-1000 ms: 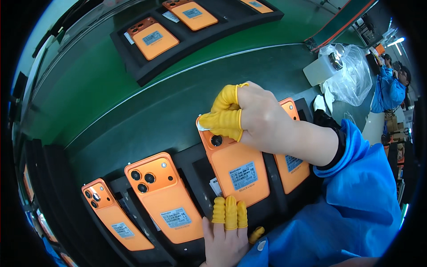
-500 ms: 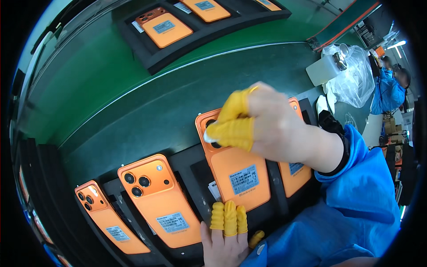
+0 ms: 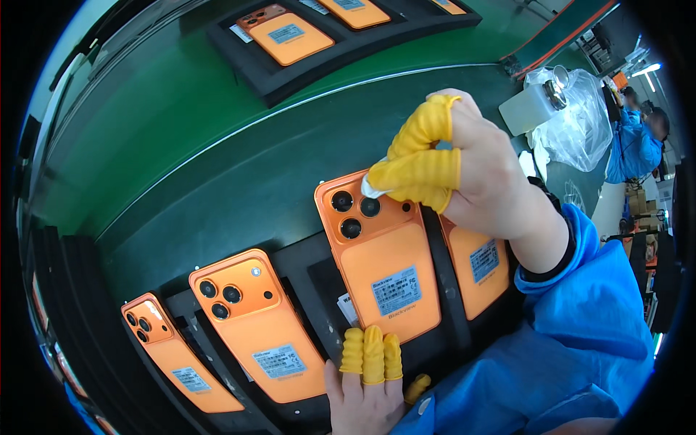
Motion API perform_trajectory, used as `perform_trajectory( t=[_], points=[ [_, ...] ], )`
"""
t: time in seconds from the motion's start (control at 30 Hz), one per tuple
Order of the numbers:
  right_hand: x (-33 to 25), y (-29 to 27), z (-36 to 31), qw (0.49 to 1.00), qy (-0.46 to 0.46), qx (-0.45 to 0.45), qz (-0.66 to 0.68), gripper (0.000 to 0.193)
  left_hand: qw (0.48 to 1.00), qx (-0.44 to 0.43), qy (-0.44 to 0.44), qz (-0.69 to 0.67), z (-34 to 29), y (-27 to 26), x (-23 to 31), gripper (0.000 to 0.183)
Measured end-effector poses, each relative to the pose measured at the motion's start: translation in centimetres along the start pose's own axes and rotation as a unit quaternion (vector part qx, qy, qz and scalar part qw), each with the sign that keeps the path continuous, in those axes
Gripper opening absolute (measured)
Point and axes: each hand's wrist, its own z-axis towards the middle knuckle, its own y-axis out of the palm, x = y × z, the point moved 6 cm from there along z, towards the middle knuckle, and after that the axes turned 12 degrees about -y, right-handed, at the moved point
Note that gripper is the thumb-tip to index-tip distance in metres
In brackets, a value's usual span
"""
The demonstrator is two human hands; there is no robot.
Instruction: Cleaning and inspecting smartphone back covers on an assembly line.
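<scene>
An orange phone (image 3: 377,268) lies back up in a black foam tray (image 3: 293,254), with three dark lenses and a silver-blue label on its back. My right hand (image 3: 464,163), in yellow finger cots, is closed in a pinch on a small white wiping cloth (image 3: 374,184). The cloth sits at the camera area's upper edge, beside the lenses. Fingers stretched out, my left hand (image 3: 370,384) rests open at the phone's bottom edge, also in yellow cots. Another orange phone (image 3: 261,326) lies to the left, and one more (image 3: 478,264) is partly hidden under my right hand.
A further orange phone (image 3: 185,355) sits at the tray's left end. Across the green bench, a second black tray (image 3: 290,83) holds several orange phones. At the far right stand a translucent pump bottle (image 3: 525,109) and a clear plastic bag (image 3: 580,134). A person in blue (image 3: 632,148) is beyond.
My right hand has moved up and to the right with the cloth, off the lenses, which now show. My left hand stays nearly in place.
</scene>
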Motion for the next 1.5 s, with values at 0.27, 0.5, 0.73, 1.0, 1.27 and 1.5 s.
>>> perform_trajectory(
  t=[0.27,0.5,0.73,1.0,1.27,1.5],
  points=[
    [-1.4,0.8,0.5,0.996,-0.008,-0.084,0.009,0.021,1.000,-0.006,0.000,0.008,0.1,-0.8,0.2,0.061],
    [-0.2,-0.9,0.6,0.998,0.045,0.018,-0.030,0.017,1.000,-0.003,0.003,0.003,-0.3,-0.3,-0.1,0.061],
    [-0.4,0.5,0.4,0.993,0.019,-0.111,-0.033,0.015,1.000,0.001,0.006,-0.002,-0.3,-0.5,-0.2,0.060],
    [0.3,0.0,-0.2,0.998,0.046,-0.036,-0.031,0.012,0.999,0.009,-0.003,-0.051,0.0,-0.5,-0.1,0.062],
    [1.3,-1.9,0.3,0.989,0.101,0.031,-0.102,0.015,0.993,0.052,-0.027,-0.104,0.5,-2.1,-0.3,0.050],
    [1.4,-2.8,0.5,0.983,0.044,0.166,-0.059,0.018,0.977,0.146,-0.008,-0.156,-0.2,-2.9,-0.4,0.054]
  ],
)
